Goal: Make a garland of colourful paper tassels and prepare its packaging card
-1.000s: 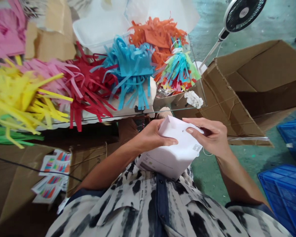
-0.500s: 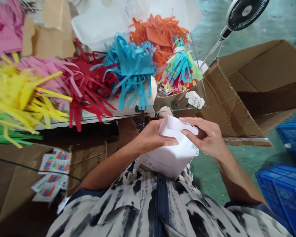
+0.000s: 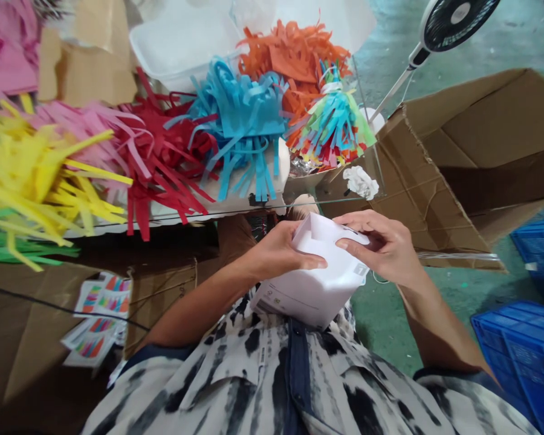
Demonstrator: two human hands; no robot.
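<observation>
A white printed paper box [image 3: 308, 296] rests against my lap, tilted, with a folded flap at its far end. My left hand [image 3: 278, 251] grips its left side, thumb lying along the top face. On the other side my right hand [image 3: 385, 244] pinches the far right edge or flap between thumb and fingers. Small print and a dark label show on the face toward me. What is inside the box is hidden.
On the glass-edged table lie fringed paper bundles in yellow [image 3: 40, 181], red [image 3: 167, 157], blue [image 3: 242, 115] and orange [image 3: 294, 54], plus a multicoloured tassel [image 3: 333, 124]. An open carton [image 3: 430, 187], a fan [image 3: 457, 18] and blue crates [image 3: 521, 356] stand right. Printed cards [image 3: 95, 320] lie left.
My right hand has shifted slightly right along the box edge, and a small grey printed mark now shows beside its thumb. The left hand keeps its hold.
</observation>
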